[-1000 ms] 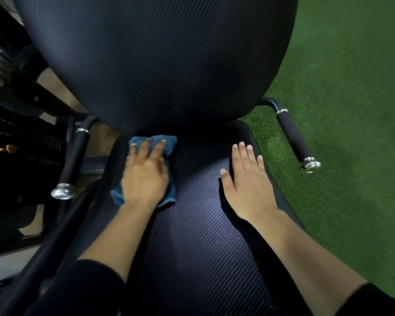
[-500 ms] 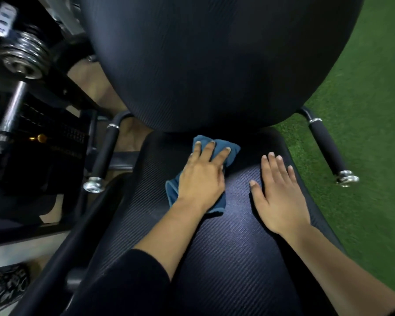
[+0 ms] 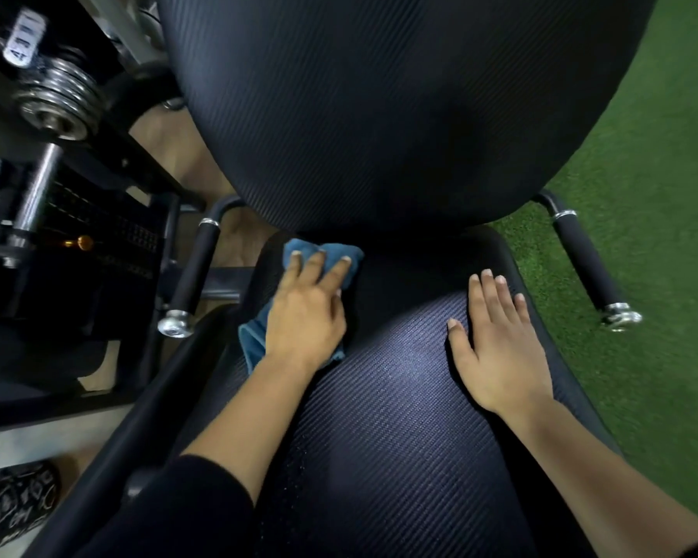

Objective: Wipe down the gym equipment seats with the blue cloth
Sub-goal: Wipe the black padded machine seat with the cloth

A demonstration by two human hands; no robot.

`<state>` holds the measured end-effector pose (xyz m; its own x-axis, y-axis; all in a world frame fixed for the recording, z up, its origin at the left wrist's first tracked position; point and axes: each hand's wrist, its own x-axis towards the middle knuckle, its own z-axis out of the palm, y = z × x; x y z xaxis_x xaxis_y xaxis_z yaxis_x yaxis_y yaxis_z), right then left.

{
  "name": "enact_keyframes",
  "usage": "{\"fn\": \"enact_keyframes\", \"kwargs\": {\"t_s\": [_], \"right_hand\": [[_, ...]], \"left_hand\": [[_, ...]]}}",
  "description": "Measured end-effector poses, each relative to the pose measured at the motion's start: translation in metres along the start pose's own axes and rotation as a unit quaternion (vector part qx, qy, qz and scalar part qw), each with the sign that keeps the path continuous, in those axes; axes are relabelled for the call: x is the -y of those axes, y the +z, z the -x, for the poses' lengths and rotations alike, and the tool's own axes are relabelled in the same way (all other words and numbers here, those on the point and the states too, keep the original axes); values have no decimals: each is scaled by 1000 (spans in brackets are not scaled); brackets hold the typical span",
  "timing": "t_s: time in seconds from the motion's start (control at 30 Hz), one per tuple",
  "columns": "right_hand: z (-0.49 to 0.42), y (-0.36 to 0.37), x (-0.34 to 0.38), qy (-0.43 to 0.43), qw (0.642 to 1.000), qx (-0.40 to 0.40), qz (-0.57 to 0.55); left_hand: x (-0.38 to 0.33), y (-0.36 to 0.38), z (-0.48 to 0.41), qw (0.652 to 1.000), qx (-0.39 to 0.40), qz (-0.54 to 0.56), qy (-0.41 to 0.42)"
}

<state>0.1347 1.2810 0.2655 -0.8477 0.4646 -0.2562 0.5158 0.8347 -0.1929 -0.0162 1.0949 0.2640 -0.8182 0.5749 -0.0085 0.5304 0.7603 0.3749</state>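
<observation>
Our left hand (image 3: 305, 316) lies flat, fingers straight and spread, pressing the crumpled blue terry cloth (image 3: 254, 342) onto the black ribbed vinyl seat pad (image 3: 399, 416). The cloth sits left of centre in the frame, close against the crease under the large black backrest pad (image 3: 399, 114). Our right hand (image 3: 496, 352) rests palm down on the right side of the seat, fingers straight, holding nothing.

We judge the cloth to be soft, light and limp. It is likely to bunch up or creep out from under the palm, so we would press the whole hand over its middle or gather a fold. The seat looks firm and padded, and its ribbed skin should give the cloth some drag.

Most of the cloth is hidden beneath the hand, and so is the left thumb. The crease between seat and backrest lies in deep shadow. The bottom edge of the frame cuts off the seat's near end, and the metal weight plates (image 3: 57, 102) at upper left are blurred.
</observation>
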Motion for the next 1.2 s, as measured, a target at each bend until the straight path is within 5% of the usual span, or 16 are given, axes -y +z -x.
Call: {"fn": "enact_keyframes", "kwargs": {"t_s": [0.1, 0.27, 0.53, 0.77, 1.0, 1.07, 1.2], "right_hand": [[1, -1, 0, -5, 1000, 2, -7], [1, 0, 0, 0, 1000, -1, -5], [2, 0, -1, -5, 1000, 4, 0], [2, 0, -2, 0, 1000, 0, -13], [17, -7, -14, 26, 999, -1, -34], [24, -11, -25, 35, 999, 10, -35], [32, -18, -43, 58, 997, 27, -50]], "left_hand": [[25, -6, -3, 999, 4, -9, 39], [32, -5, -26, 983, -46, 3, -175], [-4, -14, 31, 996, 60, 0, 59], [10, -7, 0, 991, -3, -25, -133], [-33, -13, 50, 990, 95, 46, 90], [-14, -16, 46, 993, 74, 41, 78], [-17, -1, 9, 997, 11, -3, -75]]}}
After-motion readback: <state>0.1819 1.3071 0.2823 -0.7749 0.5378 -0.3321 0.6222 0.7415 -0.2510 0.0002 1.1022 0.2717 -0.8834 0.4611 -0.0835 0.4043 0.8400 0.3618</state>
